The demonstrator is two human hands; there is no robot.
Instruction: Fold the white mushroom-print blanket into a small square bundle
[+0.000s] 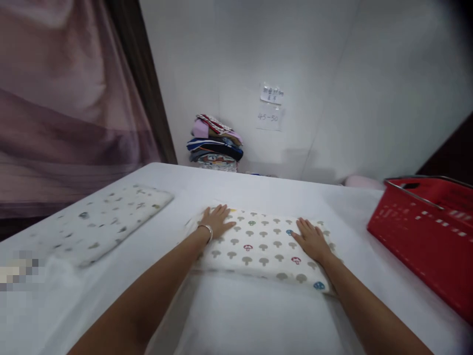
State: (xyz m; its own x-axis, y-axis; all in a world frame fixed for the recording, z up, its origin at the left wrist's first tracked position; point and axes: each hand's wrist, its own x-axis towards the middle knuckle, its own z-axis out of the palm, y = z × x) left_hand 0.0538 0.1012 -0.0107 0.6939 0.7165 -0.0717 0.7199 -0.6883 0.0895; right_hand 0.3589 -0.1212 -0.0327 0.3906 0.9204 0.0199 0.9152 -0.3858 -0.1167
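Observation:
A folded white cloth with a mushroom print (264,246) lies flat on the white table (258,315) in front of me. My left hand (217,221), with a silver bangle on the wrist, rests palm down on the cloth's left end, fingers stretched out. My right hand (311,239) lies flat on the cloth's right part, fingers spread. Neither hand holds anything.
A second folded white patterned cloth (107,222) lies at the table's left. A red plastic basket with a metal handle (428,231) stands at the right edge. A stack of folded colourful clothes (215,143) sits against the back wall under two paper notes (271,106).

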